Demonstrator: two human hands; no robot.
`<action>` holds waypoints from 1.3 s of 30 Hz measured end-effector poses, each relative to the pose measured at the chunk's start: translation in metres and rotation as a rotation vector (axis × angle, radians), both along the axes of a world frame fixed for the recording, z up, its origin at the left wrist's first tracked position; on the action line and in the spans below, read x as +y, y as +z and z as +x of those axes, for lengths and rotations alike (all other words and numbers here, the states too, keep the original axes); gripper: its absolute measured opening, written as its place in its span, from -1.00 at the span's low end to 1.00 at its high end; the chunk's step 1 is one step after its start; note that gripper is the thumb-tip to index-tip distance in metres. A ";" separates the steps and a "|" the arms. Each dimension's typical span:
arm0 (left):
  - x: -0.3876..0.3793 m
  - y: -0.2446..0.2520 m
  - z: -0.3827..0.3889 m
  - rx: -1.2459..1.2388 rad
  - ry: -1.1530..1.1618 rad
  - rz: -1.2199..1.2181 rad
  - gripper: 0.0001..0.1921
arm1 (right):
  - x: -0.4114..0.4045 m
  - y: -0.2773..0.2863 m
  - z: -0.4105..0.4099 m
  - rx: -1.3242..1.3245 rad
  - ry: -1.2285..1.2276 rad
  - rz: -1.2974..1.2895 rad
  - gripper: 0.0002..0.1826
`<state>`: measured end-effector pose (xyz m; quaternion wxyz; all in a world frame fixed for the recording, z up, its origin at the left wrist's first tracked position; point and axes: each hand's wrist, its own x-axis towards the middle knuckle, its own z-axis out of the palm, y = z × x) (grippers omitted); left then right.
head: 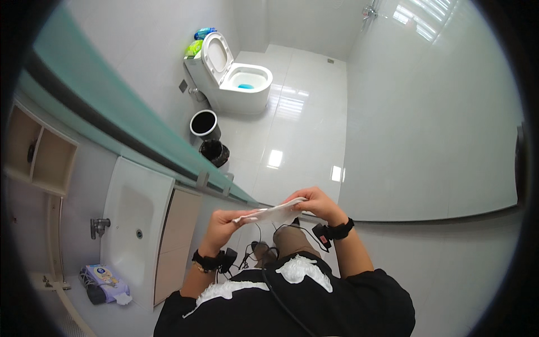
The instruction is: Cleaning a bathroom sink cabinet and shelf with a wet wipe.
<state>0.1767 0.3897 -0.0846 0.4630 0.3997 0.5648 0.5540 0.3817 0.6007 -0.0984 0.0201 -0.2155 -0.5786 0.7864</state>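
Note:
A thin white sheet, a tissue or wipe (273, 214), is stretched between my two hands in front of my body. My left hand (223, 229) pinches its left end, thumb and fingers closed on the edge. My right hand (313, 204) grips the opposite, slightly higher end. The sheet sags a little in the middle. Black straps with small devices and cables are on both wrists. Beyond the hands stands a white toilet (248, 90) with its lid and seat raised and blue liquid in the bowl.
A frosted glass door (139, 139) stands at the left. Beside the toilet are a white-rimmed bin (212, 130) and a black-lined bin (219, 158). At left are a washbasin (126, 248) with a faucet (100, 228) and a purple tissue pack (105, 280). Green (193, 48) and blue (204, 33) packages rest on the tank.

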 end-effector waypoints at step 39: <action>0.158 -0.019 0.007 0.144 0.359 -0.192 -0.46 | 0.100 0.018 0.019 -0.055 -0.232 0.221 -0.68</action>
